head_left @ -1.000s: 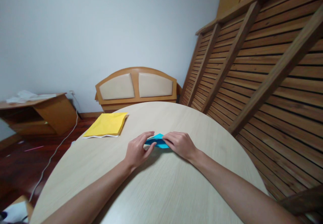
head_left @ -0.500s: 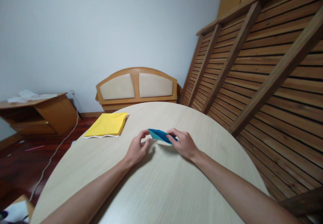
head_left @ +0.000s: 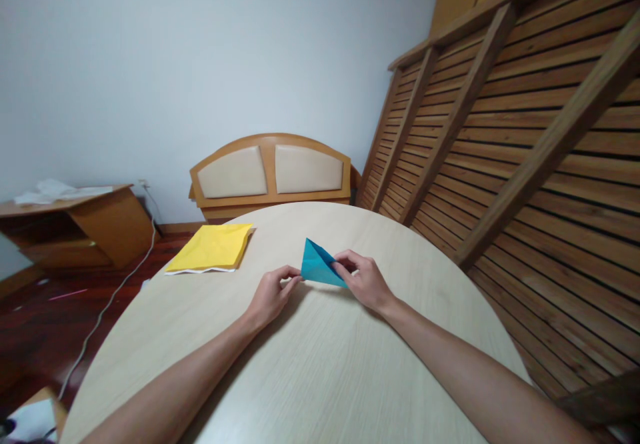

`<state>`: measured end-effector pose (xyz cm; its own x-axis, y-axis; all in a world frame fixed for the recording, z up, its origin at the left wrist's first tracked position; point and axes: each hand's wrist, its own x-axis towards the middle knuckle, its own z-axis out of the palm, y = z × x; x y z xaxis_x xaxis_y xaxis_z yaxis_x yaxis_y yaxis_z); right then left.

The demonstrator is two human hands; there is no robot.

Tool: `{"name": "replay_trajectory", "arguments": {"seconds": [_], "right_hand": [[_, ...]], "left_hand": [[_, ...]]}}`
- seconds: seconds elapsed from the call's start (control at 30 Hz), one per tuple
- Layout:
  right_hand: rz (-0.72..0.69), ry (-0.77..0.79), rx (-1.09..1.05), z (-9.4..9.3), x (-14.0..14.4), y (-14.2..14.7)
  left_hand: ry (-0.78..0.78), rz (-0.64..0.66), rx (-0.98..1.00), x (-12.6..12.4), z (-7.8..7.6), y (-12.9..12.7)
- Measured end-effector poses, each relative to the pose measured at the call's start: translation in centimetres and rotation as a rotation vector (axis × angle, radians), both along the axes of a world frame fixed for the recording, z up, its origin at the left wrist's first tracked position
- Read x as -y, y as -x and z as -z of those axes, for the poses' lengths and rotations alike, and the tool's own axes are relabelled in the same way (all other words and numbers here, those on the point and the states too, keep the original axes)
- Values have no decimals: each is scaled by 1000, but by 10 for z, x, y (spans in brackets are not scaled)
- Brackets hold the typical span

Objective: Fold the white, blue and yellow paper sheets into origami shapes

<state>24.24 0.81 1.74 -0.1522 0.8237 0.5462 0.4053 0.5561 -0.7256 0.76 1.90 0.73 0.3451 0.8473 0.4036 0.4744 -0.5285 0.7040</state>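
Observation:
A folded piece of blue paper [head_left: 320,272] is held just above the pale round table [head_left: 310,364], its peak pointing up and its fold partly spread. My right hand [head_left: 365,281] pinches its right end between thumb and fingers. At the lower left corner of the paper, my left hand [head_left: 275,291] has thumb and index fingertips pressed together on the edge. Further left on the table lies a yellow stack of paper [head_left: 213,247] with a white sheet showing beneath.
Behind the table stands a wooden headboard [head_left: 271,171] with two cream panels. A slatted wooden frame [head_left: 500,151] leans along the right side. On the left are a low desk [head_left: 110,224] with white items on top and a cable [head_left: 107,304] across the floor.
The blue paper has turned so its peak now points up and its front face shows more. My left thumb and fingers have closed at its lower left corner. My right hand keeps its pinch.

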Motion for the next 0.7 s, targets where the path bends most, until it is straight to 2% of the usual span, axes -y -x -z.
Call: {"name": "replay_trajectory", "arguments": {"seconds": [0.27,0.47,0.7], "right_hand": [[24,52,-111,-1,-6,-1],[-22,63,-85,-3,-7,-11],[-60,-11,-40,-3,-4,-12]], "left_hand": [[-95,-17,-58,3,-2,0],[12,76,21,8,-6,-1],[153,188,65,10,-7,-3]]}}
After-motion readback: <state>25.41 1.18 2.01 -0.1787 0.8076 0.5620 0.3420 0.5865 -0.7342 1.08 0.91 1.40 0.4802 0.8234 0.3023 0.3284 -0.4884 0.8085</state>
